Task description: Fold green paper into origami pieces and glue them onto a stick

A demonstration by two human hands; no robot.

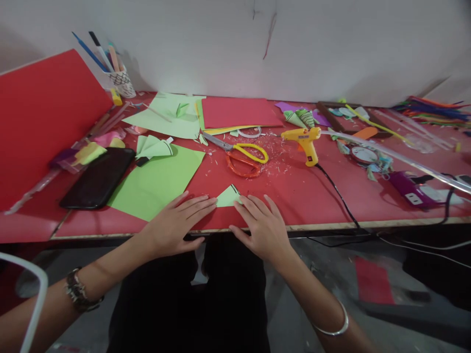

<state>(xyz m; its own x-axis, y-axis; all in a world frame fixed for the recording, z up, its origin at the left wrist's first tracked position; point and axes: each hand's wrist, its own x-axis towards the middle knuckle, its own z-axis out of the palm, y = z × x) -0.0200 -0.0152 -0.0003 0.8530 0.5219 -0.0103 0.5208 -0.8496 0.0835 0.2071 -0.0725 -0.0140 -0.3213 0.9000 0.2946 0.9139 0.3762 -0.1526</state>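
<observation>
A small folded piece of pale green paper (227, 197) lies near the front edge of the red table (206, 218), with dark lines by its upper tip. From the left, the fingertips of my left hand (176, 223) touch its corner, fingers stretched out flat. My right hand (263, 225) presses the opposite corner, its fingers spread. Just beyond the paper rest scissors (233, 148) with one yellow and one orange handle loop. To their right stands a yellow glue gun (304, 143) with a clear glue stick in its back.
Left of my hands are a bright green sheet (158, 189), a black phone (98, 179) and a large red board (47, 122). Red sheets (239, 113) lie behind the scissors. A pen cup (122, 82) stands by the wall. The glue gun's cord (336, 191) runs over the front edge.
</observation>
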